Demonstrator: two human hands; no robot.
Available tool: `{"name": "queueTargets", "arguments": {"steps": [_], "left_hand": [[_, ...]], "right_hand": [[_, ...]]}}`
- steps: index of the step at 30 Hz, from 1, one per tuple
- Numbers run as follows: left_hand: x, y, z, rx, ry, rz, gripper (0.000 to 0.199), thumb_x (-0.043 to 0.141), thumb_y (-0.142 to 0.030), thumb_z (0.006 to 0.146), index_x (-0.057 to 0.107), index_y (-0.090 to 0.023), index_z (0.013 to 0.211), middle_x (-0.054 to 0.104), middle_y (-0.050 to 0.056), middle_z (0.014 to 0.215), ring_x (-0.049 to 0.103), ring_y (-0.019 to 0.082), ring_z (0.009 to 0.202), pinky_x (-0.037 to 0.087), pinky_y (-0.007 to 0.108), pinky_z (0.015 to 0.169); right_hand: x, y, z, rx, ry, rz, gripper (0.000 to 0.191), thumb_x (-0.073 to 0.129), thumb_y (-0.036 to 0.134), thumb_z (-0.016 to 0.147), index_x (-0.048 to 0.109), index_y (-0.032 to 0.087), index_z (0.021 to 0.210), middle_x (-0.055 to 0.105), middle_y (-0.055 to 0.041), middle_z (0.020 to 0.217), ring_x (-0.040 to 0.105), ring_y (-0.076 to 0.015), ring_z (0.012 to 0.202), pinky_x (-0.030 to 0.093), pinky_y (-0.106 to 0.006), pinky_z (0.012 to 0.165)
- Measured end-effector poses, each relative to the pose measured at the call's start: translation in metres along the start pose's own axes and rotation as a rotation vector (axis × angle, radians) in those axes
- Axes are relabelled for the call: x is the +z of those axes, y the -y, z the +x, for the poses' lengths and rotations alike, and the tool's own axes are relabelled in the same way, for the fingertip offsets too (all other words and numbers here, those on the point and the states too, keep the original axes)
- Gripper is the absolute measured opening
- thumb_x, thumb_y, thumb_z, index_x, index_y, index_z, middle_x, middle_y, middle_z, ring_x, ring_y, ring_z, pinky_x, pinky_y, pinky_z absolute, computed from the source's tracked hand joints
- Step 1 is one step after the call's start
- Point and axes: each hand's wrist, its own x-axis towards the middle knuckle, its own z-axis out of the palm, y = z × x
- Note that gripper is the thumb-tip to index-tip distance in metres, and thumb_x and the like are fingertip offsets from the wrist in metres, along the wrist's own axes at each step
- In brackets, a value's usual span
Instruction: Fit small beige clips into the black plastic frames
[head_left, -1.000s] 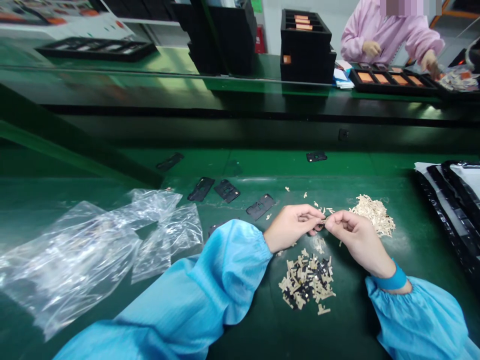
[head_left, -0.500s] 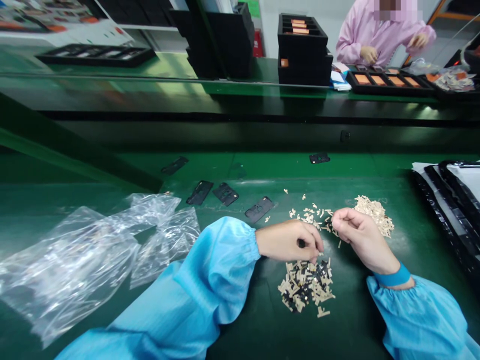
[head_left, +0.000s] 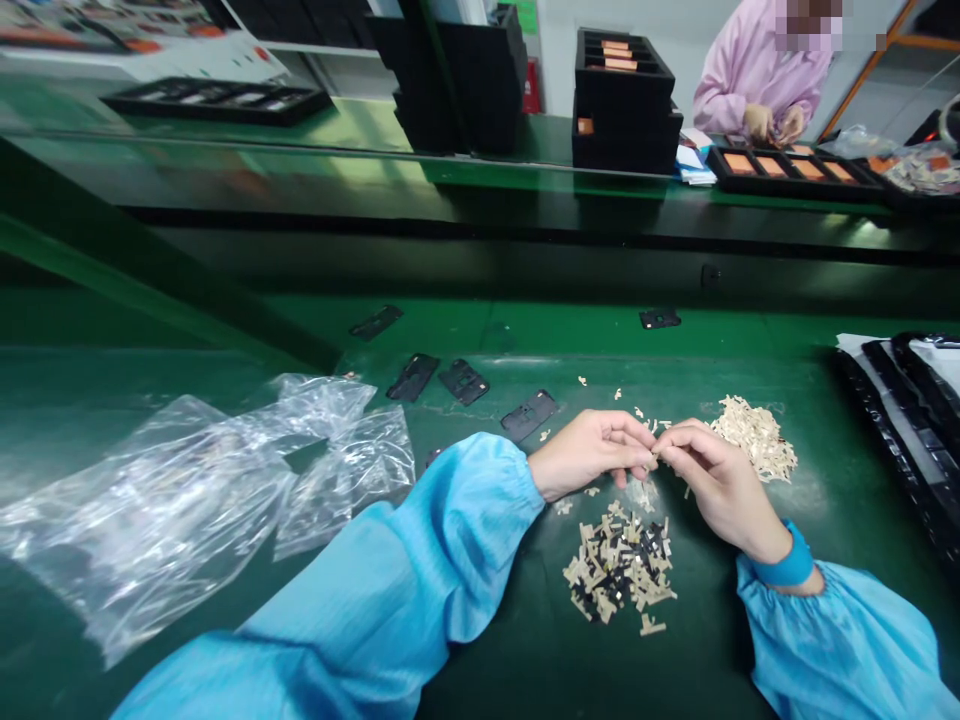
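Observation:
My left hand [head_left: 600, 450] and my right hand [head_left: 716, 475] meet fingertip to fingertip above the green table. Both are closed in a pinch around a tiny beige piece [head_left: 655, 454], mostly covered by the fingers. Just below them lies a mixed pile of beige and black small parts [head_left: 619, 565], some T-shaped. Beyond my right hand is a heap of beige pieces [head_left: 754, 435]. A few loose beige bits [head_left: 564, 508] are scattered around my left hand, and others are partly hidden behind the fingers.
Clear plastic bags [head_left: 195, 510] cover the left side. Several flat black plastic plates [head_left: 529, 414] lie farther back. Black-edged packages [head_left: 900, 420] stand at right. Across the raised shelf, a person in pink [head_left: 750, 80] works beside black trays [head_left: 795, 172].
My left hand has moved up from the mixed pile to meet my right hand at the fingertips. The view has shifted slightly. The person opposite has brought both hands together.

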Motion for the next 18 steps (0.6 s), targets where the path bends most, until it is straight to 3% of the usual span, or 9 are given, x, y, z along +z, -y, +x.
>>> {"name": "queueTargets", "arguments": {"steps": [5,10,15,18], "left_hand": [[0.005,0.002,0.001,0.068,-0.083,0.046,0.031,0.084,-0.032,0.072,0.067,-0.011,0.089,0.07,0.003,0.068,0.063,0.011,0.057,0.052,0.023,0.055],[0.008,0.007,0.001,0.077,-0.132,0.098,0.031,0.085,-0.028,0.071,0.064,-0.011,0.087,0.07,0.001,0.067,0.064,0.01,0.056,0.054,0.024,0.058],[0.002,0.002,0.0,0.042,-0.075,0.11,0.032,0.085,-0.033,0.071,0.067,-0.012,0.086,0.071,0.001,0.067,0.065,0.01,0.058,0.056,0.025,0.062],[-0.002,-0.005,-0.002,-0.033,0.053,0.214,0.029,0.076,-0.04,0.081,0.068,-0.012,0.084,0.073,0.004,0.07,0.065,0.012,0.058,0.051,0.022,0.053]], "right_hand": [[0.001,0.001,0.0,0.228,-0.042,0.18,0.032,0.063,0.051,0.094,0.067,0.021,0.104,0.064,-0.0015,0.076,0.055,-0.0147,0.059,0.044,-0.027,0.054],[0.001,0.007,0.002,0.289,0.033,0.159,0.035,0.065,0.053,0.09,0.065,0.019,0.084,0.054,0.0032,0.062,0.044,-0.0115,0.054,0.037,-0.025,0.051],[-0.002,0.008,0.003,0.369,0.046,0.22,0.033,0.07,0.051,0.085,0.063,0.019,0.08,0.049,0.0052,0.058,0.041,-0.0107,0.052,0.033,-0.025,0.05],[-0.003,0.006,0.003,0.418,-0.013,0.269,0.032,0.071,0.049,0.083,0.063,0.018,0.08,0.051,0.005,0.059,0.04,-0.0099,0.051,0.032,-0.024,0.049]]}}
